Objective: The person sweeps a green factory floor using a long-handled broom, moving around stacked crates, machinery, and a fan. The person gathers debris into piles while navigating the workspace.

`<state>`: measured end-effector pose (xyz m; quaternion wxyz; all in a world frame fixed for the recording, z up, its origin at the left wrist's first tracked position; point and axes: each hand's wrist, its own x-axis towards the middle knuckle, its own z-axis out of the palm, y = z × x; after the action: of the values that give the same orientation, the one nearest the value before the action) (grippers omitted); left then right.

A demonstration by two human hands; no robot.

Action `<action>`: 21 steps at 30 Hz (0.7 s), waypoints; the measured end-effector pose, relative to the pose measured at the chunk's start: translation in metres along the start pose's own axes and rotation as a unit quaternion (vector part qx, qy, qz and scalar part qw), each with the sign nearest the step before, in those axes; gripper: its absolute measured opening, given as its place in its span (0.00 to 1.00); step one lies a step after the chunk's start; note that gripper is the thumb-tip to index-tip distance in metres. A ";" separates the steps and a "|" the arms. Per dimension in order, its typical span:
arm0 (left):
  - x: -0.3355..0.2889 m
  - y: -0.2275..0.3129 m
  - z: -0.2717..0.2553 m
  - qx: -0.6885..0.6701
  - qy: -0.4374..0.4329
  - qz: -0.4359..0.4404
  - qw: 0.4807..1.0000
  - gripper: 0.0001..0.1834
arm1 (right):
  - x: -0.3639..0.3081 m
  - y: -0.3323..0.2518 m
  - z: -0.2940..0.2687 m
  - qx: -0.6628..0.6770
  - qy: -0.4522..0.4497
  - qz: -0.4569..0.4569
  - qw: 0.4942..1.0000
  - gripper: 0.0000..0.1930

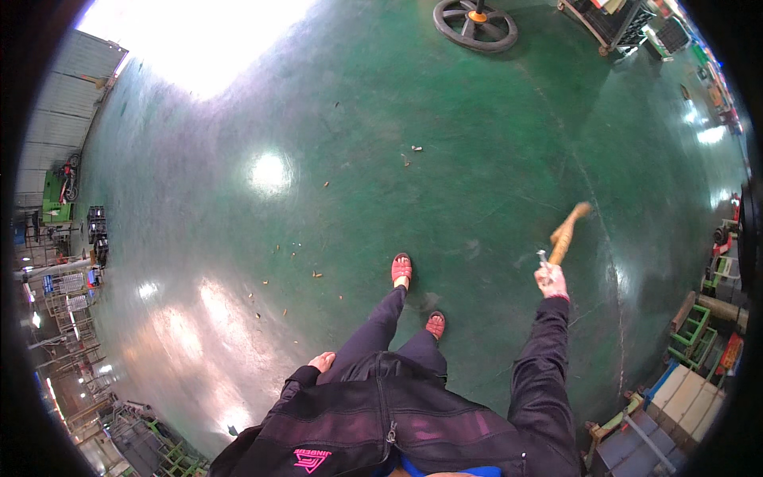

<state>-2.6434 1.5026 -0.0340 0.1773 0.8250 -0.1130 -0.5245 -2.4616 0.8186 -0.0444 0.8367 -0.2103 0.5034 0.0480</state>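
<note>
Out to the right, my right hand (552, 281) is closed around a long yellow-brown object (563, 241) with a bent, blurred far end; its exact kind is unclear. A short metal tool with a shiny head, perhaps a wrench (543, 257), sticks up from the same grip. My left hand (322, 362) hangs low beside my left thigh, near the trouser leg. Its fingers are small and partly turned away, and I see nothing held there. Below are my feet in red sandals (402, 269), one ahead of the other.
Small bits of litter (317, 275) dot the green floor (461, 199). Ahead stands a dark spoked wheel (474, 28) with an orange hub, and a wheeled cart (608, 28) at far right. Green metal frames (691, 330) and benches line the right; racks (71, 294) line the left.
</note>
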 end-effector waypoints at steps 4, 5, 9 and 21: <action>-0.006 0.000 -0.005 -0.116 0.051 -0.083 0.988 0.14 | 0.030 0.116 0.079 -0.248 0.044 0.075 0.965 0.08; -0.006 -0.002 -0.008 -0.119 0.065 -0.054 0.989 0.14 | 0.025 0.154 0.100 -0.383 0.045 0.075 0.920 0.07; 0.003 -0.001 -0.012 -0.084 0.079 0.007 0.993 0.14 | -0.011 0.290 0.180 -0.550 0.008 -0.004 0.835 0.04; 0.058 0.003 -0.063 -0.077 0.088 0.036 0.992 0.17 | -0.090 0.244 0.294 -0.320 -0.221 0.248 0.887 0.08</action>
<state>-2.5620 1.4891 -0.0558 0.2685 0.8471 -0.0860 -0.4505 -2.3353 1.1689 0.0778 0.7743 -0.3192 0.2982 0.4580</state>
